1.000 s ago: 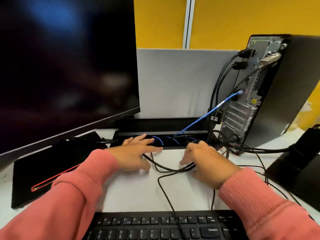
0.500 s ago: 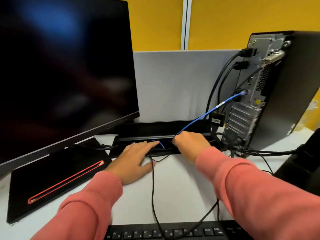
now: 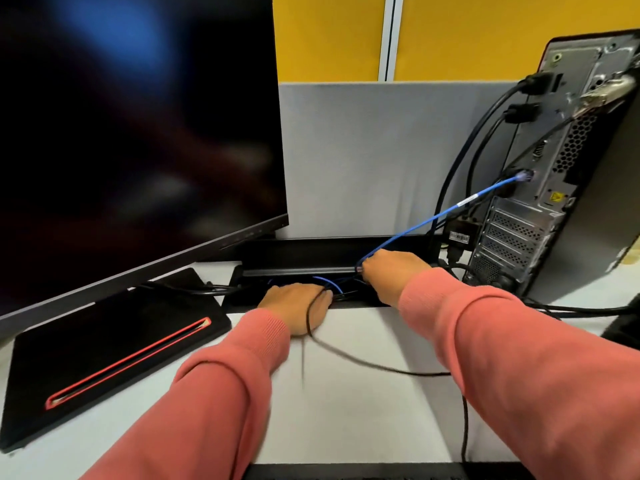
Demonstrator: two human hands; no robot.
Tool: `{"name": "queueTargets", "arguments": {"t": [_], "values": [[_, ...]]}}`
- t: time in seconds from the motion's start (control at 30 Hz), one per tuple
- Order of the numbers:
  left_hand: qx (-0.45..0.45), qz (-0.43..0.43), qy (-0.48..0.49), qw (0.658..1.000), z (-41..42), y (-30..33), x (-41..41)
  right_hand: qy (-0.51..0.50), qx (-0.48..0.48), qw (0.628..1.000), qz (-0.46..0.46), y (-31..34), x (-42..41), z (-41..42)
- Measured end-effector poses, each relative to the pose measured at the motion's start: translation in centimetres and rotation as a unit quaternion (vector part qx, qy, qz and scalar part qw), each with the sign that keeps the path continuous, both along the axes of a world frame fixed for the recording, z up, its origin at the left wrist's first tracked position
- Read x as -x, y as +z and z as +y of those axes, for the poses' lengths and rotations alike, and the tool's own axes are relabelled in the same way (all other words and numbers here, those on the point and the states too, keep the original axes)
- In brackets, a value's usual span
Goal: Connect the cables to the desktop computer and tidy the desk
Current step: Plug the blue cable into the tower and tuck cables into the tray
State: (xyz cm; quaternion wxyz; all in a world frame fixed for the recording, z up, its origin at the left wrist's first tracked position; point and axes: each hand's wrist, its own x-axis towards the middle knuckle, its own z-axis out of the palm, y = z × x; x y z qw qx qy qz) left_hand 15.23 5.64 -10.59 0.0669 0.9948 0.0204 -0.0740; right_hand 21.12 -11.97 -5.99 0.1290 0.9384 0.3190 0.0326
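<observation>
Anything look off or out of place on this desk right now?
Mainly cable mess. A black cable trails loose across the white desk, passing over the left hand. The blue cable hangs taut in mid-air from the computer tower to the right hand at the cable tray. No damage or spills visible.

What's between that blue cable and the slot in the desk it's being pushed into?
Nothing solid that shows. The right hand grips the blue cable at the cable tray opening; only black cables under the left hand crowd the slot.
</observation>
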Motion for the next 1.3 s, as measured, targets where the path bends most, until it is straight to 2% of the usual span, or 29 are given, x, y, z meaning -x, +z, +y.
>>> {"name": "queueTargets", "arguments": {"t": [0.13, 0.2, 0.3, 0.37, 0.47, 0.53, 0.63, 0.7, 0.77, 0.83, 0.93, 1.0, 1.03, 1.13, 1.2, 1.3], "values": [[0.018, 0.045, 0.03, 0.998, -0.3, -0.9, -0.1, 0.024, -0.038, 0.997, 0.063, -0.2, 0.9, -1.0], [0.054, -0.032, 0.026, 0.998, 0.2, -1.7, -1.1, 0.019, -0.03, 0.995, 0.088, -0.5, 1.7, -1.2], [0.207, -0.073, 0.055, 0.974, 0.3, -0.3, -0.8, -0.012, -0.054, 0.988, 0.141, -0.5, 2.4, -0.7], [0.228, -0.084, 0.054, 0.969, 1.3, 0.1, -0.8, -0.038, -0.095, 0.98, 0.168, -0.1, 2.6, -0.2], [0.381, -0.163, 0.05, 0.909, 2.5, -0.1, 0.3, -0.066, -0.088, 0.976, 0.188, 0.2, 2.7, 0.6], [0.412, -0.153, 0.011, 0.898, 2.3, -0.3, 0.9, -0.074, -0.073, 0.975, 0.196, 0.2, 2.6, 1.0], [0.251, -0.111, -0.078, 0.958, 0.8, -0.1, 1.7, -0.076, -0.041, 0.977, 0.197, 0.3, 2.4, 1.7], [0.178, -0.104, -0.077, 0.976, 0.3, -0.1, 1.5, -0.078, -0.003, 0.981, 0.177, 0.4, 2.6, 2.2], [0.141, -0.075, -0.035, 0.987, -0.2, 0.2, 1.0, -0.073, 0.018, 0.99, 0.116, 0.5, 3.5, 2.7], [0.105, -0.052, 0.006, 0.993, -0.8, 0.5, 0.4, -0.035, -0.006, 0.998, 0.053, 0.6, 4.4, 2.5], [0.052, -0.03, 0.032, 0.998, -1.0, 0.3, 0.0, 0.014, -0.131, 0.985, 0.112, 0.8, 5.5, 0.7], [0.081, -0.049, 0.033, 0.995, -0.8, 0.2, 0.2, 0.007, -0.248, 0.954, 0.167, 1.5, 6.5, -1.2], [0.126, -0.066, 0.031, 0.989, -0.6, 0.1, 0.4, -0.001, -0.3, 0.937, 0.178, 1.8, 7.1, -2.2], [0.249, -0.124, 0.026, 0.96, 0.1, 0.9, 1.8, -0.021, -0.427, 0.89, 0.159, 2.2, 8.6, -5.0], [0.256, -0.155, 0.01, 0.954, 0.5, 1.5, 3.1, -0.047, -0.46, 0.877, 0.128, 2.2, 9.6, -7.1], [0.222, -0.247, -0.037, 0.943, 0.0, 2.8, 5.5, -0.084, -0.427, 0.895, 0.1, 2.0, 10.9, -10.1]]}}
